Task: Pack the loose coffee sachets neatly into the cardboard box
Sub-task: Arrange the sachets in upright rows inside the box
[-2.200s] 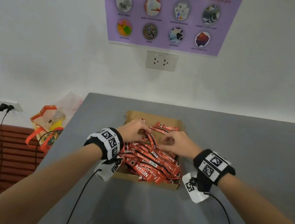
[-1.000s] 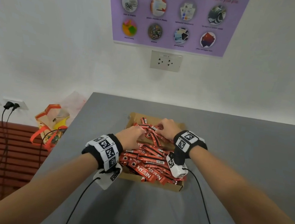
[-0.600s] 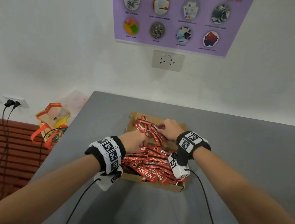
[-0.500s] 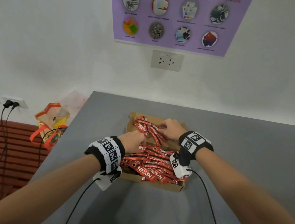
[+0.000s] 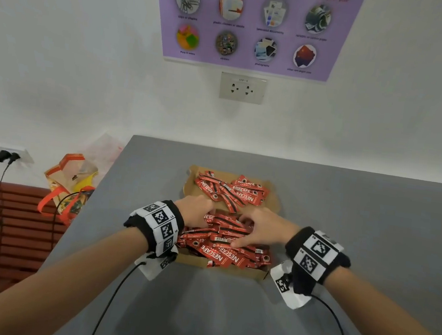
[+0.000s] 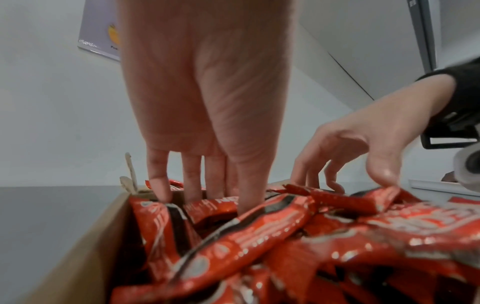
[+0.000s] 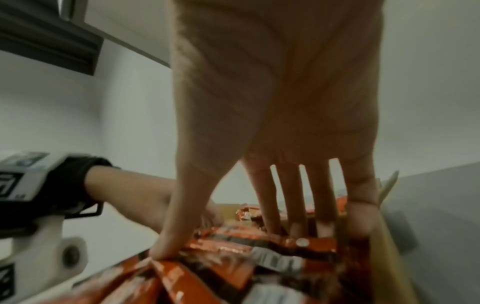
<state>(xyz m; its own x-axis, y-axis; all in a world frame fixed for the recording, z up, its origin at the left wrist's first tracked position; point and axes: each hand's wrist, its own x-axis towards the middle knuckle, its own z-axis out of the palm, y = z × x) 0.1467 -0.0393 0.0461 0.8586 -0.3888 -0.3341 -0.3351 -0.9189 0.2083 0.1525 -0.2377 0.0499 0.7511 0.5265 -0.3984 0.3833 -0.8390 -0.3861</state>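
An open cardboard box (image 5: 273,201) sits on the grey table (image 5: 361,218), full of red coffee sachets. One bunch (image 5: 231,189) lies flat at the far end. A looser pile (image 5: 220,253) fills the near half. Both hands are on that near pile. My left hand (image 5: 194,214) points its straight fingers (image 6: 192,185) down into the sachets by the box's left wall (image 6: 85,246). My right hand (image 5: 262,228) straddles a few sachets (image 7: 259,244), thumb (image 7: 163,246) on the near side and fingers behind them.
An orange and yellow bag (image 5: 70,182) stands on the floor left of the table. A wall socket (image 5: 242,88) and a purple poster (image 5: 255,24) are on the wall behind. Cables trail from both wrist cameras over the table's near part.
The bunch of sachets that both hands held over the far end of the box now lies flat there. Both hands have drawn back to the near pile.
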